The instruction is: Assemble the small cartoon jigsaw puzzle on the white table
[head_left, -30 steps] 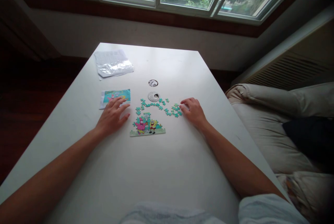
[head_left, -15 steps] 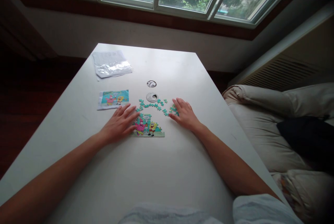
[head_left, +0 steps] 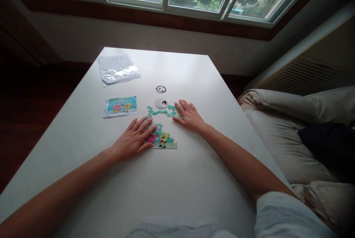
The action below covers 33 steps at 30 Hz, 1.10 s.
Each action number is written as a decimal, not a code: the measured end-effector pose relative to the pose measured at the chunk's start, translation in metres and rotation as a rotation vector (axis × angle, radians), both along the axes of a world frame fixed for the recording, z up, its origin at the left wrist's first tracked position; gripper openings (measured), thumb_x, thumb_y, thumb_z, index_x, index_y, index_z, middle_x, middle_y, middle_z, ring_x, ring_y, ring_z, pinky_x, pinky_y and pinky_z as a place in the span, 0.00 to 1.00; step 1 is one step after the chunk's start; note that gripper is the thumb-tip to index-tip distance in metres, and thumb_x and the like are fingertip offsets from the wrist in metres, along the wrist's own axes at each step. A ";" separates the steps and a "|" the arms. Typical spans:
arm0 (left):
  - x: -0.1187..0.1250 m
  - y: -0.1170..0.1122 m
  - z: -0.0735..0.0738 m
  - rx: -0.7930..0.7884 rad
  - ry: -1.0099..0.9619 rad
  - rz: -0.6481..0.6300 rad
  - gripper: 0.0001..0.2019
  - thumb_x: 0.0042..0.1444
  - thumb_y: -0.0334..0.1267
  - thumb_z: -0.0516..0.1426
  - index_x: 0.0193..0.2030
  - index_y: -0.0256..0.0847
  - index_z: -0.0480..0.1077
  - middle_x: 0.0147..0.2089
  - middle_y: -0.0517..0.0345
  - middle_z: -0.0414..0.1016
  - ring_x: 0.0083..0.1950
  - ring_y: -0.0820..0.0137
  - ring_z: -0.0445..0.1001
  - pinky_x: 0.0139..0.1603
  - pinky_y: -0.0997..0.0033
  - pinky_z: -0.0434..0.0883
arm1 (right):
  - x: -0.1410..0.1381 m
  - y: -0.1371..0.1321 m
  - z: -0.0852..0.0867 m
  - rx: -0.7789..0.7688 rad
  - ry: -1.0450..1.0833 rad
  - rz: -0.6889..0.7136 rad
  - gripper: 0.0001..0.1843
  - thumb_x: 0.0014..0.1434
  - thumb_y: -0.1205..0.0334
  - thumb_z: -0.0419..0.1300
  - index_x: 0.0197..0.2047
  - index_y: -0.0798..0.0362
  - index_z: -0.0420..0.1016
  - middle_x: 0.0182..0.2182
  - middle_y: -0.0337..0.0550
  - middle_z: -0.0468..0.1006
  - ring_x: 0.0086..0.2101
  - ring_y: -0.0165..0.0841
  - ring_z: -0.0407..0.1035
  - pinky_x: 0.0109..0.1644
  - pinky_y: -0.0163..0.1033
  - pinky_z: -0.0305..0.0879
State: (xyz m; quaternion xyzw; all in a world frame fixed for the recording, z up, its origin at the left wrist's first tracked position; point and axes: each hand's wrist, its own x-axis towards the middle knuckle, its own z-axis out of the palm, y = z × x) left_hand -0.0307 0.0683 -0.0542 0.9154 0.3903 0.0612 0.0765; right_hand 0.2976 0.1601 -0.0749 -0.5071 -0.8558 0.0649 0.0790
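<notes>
Tabletop [head_left: 183, 178], smooth, white and faintly glossy, fills most of the view, with a wrinkled pale-cloth couch [head_left: 269, 134] along its right side. A crinkled clear plastic packet [head_left: 119, 69] lies at the far left, catching the window light. The person's two hands are apart from each other, both palm down with fingers loosely spread. The left hand [head_left: 135, 136], near the picture sheet a second ago, has come across onto the left part of the jigsaw; the right hand [head_left: 190, 115] has shifted leftward and now covers some of the loose pieces it was beside. Partly assembled, the jigsaw [head_left: 164, 140] lies flat before the person, slightly farther right of the sheet than before, with a straight lower edge, a jagged top and cartoon figures on it. Glossy and rectangular, the picture sheet [head_left: 121, 105] now lies uncovered. Beyond the jigsaw sits a round metallic inset [head_left: 159, 103]. Smallest are the knobbly teal loose pieces [head_left: 161, 112], strung in a ragged line between inset and jigsaw.
</notes>
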 end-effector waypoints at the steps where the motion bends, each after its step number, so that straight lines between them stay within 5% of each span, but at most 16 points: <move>1: 0.000 0.000 0.000 -0.004 0.002 0.009 0.33 0.71 0.58 0.47 0.78 0.51 0.47 0.80 0.52 0.41 0.80 0.53 0.38 0.78 0.44 0.38 | -0.001 0.005 0.001 0.007 0.016 0.028 0.42 0.68 0.35 0.49 0.77 0.48 0.49 0.75 0.52 0.47 0.73 0.48 0.41 0.75 0.60 0.39; 5: 0.001 0.002 -0.001 -0.011 0.006 0.029 0.32 0.72 0.57 0.46 0.78 0.51 0.46 0.80 0.53 0.41 0.80 0.54 0.39 0.78 0.45 0.40 | 0.000 0.022 0.005 0.055 0.136 0.099 0.34 0.69 0.43 0.53 0.73 0.49 0.60 0.71 0.53 0.58 0.70 0.47 0.52 0.73 0.56 0.47; 11: -0.001 0.013 -0.003 0.002 0.000 0.011 0.34 0.72 0.58 0.45 0.79 0.50 0.43 0.80 0.53 0.40 0.80 0.56 0.40 0.78 0.48 0.39 | 0.000 0.041 0.005 0.091 0.315 0.114 0.16 0.66 0.52 0.60 0.54 0.46 0.78 0.59 0.48 0.74 0.58 0.43 0.66 0.65 0.51 0.59; 17: -0.003 0.033 -0.002 -0.009 0.059 0.000 0.34 0.72 0.59 0.43 0.79 0.50 0.42 0.80 0.52 0.37 0.81 0.57 0.37 0.78 0.48 0.37 | -0.006 0.046 0.007 0.047 0.369 0.055 0.09 0.63 0.58 0.62 0.45 0.46 0.81 0.55 0.45 0.76 0.55 0.42 0.67 0.64 0.51 0.59; 26: 0.004 0.048 -0.003 -0.016 0.016 0.050 0.32 0.73 0.56 0.42 0.79 0.46 0.44 0.80 0.52 0.38 0.80 0.59 0.39 0.78 0.48 0.40 | 0.001 0.048 -0.008 0.084 0.512 0.112 0.09 0.64 0.60 0.61 0.46 0.47 0.81 0.52 0.47 0.77 0.53 0.41 0.69 0.61 0.49 0.64; 33: -0.002 0.044 -0.002 0.030 -0.074 0.076 0.27 0.72 0.53 0.47 0.72 0.45 0.61 0.78 0.49 0.51 0.78 0.53 0.49 0.76 0.44 0.50 | 0.000 0.042 -0.005 0.093 0.498 0.067 0.09 0.62 0.60 0.64 0.45 0.46 0.82 0.51 0.47 0.77 0.52 0.42 0.70 0.60 0.51 0.66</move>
